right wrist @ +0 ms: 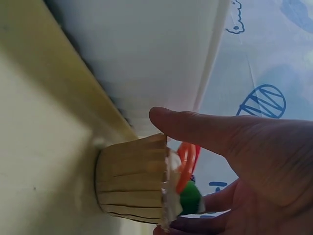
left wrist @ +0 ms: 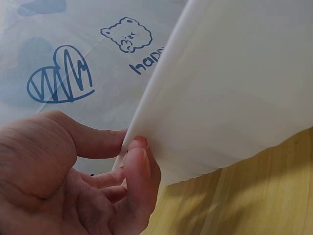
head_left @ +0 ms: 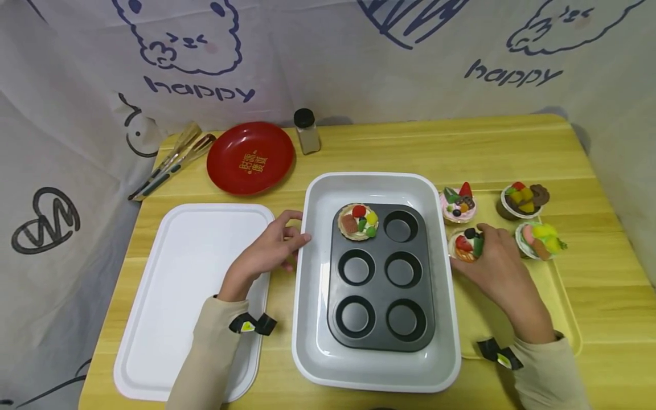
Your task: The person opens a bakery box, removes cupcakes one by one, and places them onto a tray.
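Observation:
My left hand (head_left: 266, 245) is at the left rim of a deep white tray (head_left: 300, 307), its thumb and forefinger pinching that rim in the left wrist view. Inside the tray lies a dark six-cup muffin pan (head_left: 380, 290). A fruit-topped toy cupcake (head_left: 357, 223) fills its upper left cup. To the right, my right hand (head_left: 504, 273) holds a cupcake with strawberry and green topping (head_left: 463, 246) by its top rim, thumb on one side and fingers on the other. Its tan paper wrapper (right wrist: 131, 181) shows close over the yellow tray (head_left: 492, 324).
Three more cupcakes stand on the yellow tray: a pink one (head_left: 458, 205), a chocolate-topped one (head_left: 521, 200) and a yellow-topped one (head_left: 540, 240). At left lies a flat white tray (head_left: 195, 285). Behind are a red plate (head_left: 251, 158), tongs (head_left: 174, 165) and a black-capped shaker (head_left: 307, 134).

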`<state>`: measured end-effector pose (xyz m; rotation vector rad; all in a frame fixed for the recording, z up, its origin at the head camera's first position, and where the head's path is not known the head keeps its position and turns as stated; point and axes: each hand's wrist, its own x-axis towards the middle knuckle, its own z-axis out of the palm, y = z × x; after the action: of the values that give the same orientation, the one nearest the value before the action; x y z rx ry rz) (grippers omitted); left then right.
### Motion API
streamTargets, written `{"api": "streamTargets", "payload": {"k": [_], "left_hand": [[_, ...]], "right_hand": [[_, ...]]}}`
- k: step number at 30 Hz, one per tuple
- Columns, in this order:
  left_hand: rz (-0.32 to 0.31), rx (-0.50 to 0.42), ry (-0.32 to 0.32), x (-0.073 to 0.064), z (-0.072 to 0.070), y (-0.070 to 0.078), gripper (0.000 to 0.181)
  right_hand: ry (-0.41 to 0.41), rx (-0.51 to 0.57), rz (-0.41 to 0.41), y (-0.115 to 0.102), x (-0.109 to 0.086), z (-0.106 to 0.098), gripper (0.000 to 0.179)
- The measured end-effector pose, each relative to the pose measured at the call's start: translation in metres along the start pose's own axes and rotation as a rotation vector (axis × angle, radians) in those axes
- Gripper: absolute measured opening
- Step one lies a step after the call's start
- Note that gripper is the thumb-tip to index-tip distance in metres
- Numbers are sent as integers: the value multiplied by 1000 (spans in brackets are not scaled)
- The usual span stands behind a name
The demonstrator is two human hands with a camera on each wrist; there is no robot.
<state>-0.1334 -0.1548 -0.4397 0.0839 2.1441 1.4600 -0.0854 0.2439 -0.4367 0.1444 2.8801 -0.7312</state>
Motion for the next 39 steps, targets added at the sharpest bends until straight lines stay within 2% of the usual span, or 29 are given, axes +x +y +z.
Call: {"api": "streamTargets", "payload": {"k": [10, 18, 23, 29, 33, 39], "left_hand": [[6, 2, -4, 1, -1, 0, 52], [15, -6, -4, 1, -1, 2, 51], [40, -29, -6, 0, -1, 4, 47], [46, -33, -5, -1, -2, 4, 47], [47, -39, -3, 0, -2, 3, 47], [34, -39, -11, 1, -1, -1, 48]], "right_hand": [[47, -7, -72, -9, -6, -16, 83], [90, 0, -182, -24, -8, -28, 70], [89, 11, -226, -42, -5, -34, 69], [43, 42, -267, -70, 4, -37, 70], [14, 8, -286, -90, 12, -33, 75], [-10, -51, -369, -119, 27, -19, 79]]}}
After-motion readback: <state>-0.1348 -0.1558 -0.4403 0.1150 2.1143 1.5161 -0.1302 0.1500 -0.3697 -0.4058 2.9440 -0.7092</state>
